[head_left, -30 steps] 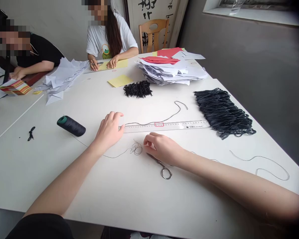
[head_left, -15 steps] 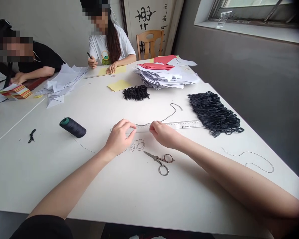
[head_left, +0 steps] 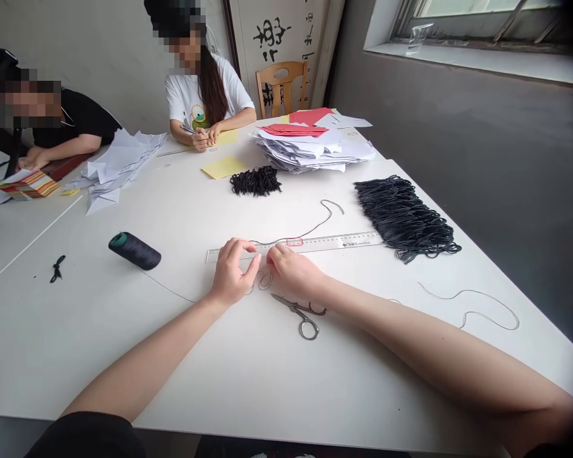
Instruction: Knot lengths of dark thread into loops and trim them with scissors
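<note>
Since the thin dark cord (head_left: 310,231) runs along the ruler (head_left: 337,242) just beyond the curled fingers (head_left: 251,246) of the left hand (head_left: 230,272) and right hand (head_left: 293,270), its edge and scale lie within reach, though whether they pinch the cord I cannot tell.

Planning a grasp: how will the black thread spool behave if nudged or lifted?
The black thread spool lies on its side on the white table, so a sideways push would probably roll it. Its dense winding suggests it is firm, not fragile. The thin thread appears to trail from it, so lifting may drag that line.
</note>
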Motion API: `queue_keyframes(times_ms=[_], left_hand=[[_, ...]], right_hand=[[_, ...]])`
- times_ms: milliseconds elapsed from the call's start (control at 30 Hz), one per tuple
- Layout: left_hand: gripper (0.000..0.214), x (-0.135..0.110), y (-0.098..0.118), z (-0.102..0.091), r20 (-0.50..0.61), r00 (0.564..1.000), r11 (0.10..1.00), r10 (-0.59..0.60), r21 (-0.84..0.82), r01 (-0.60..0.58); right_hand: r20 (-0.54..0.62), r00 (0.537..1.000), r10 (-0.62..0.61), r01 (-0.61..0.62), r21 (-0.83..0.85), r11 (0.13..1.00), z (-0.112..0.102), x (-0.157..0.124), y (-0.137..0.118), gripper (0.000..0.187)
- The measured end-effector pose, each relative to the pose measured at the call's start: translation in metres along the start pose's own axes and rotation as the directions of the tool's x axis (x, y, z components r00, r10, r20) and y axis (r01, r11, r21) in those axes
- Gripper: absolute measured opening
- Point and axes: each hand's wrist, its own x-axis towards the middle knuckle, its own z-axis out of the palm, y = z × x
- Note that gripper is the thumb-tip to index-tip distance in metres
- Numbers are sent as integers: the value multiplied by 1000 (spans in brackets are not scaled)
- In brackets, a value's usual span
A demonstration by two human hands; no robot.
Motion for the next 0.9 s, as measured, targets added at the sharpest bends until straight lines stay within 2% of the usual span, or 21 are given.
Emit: queue_keyframes(times_ms=[100, 167, 233, 333, 433, 500, 567, 633, 667, 700, 767, 833, 900], left_hand=[[12, 2, -1, -1, 23, 998, 991, -65, -118, 67], [16, 4, -2, 1, 54, 991, 968, -120, -216, 129], [18, 6, -3, 4, 85, 977, 928, -194, -307, 211], [23, 7, -3, 10, 120, 951, 843, -284, -441, 308], [21, 7, -1, 14, 141, 931, 738, -336, -575, 354], [20, 6, 0, 15, 160, 906, 658, -392, -640, 397], [22, 6, 1, 15, 177, 870, 593, -461, -668, 450], [25, 5, 0, 15, 191, 845, 570, -499, -662, 486], [27, 5, 0, 16, 200, 844, 573, -498, -655, 493], [28, 5, -1, 16, 210, 848, 580, -487, -648, 494], [29, 4, -2, 17, 220, 860, 606, -461, -630, 486], [30, 4, -4, 18, 223, 864, 621, -452, -616, 484], [30, 5, -4, 19, 225, 865, 615, -449, -625, 482]], right_hand=[[-164, 977, 140, -88, 288, 954, -3, -1, 9, 12], [-251, 950, 188, -58, 450, 891, -4, -1, 12, 13], [-295, 939, 179, 4, 529, 849, -1, -1, 11, 13], [-326, 939, 109, 98, 559, 823, 8, 0, 5, 14], [-352, 934, 67, 141, 534, 834, 14, 1, -2, 15], [-365, 931, 30, 166, 492, 855, 10, 3, 0, 14], [-359, 933, -1, 157, 406, 900, -6, 5, 8, 14], [-334, 941, 47, 36, 239, 970, -29, 8, 26, 14], [-327, 936, 127, -94, 113, 989, -41, 10, 38, 14], [-340, 912, 231, -245, 4, 970, -52, 11, 51, 15], [-405, 818, 409, -495, -131, 859, -67, 14, 78, 22], [-427, 747, 510, -625, -188, 758, -71, 15, 101, 31], [-421, 710, 564, -679, -197, 707, -68, 15, 116, 38]])
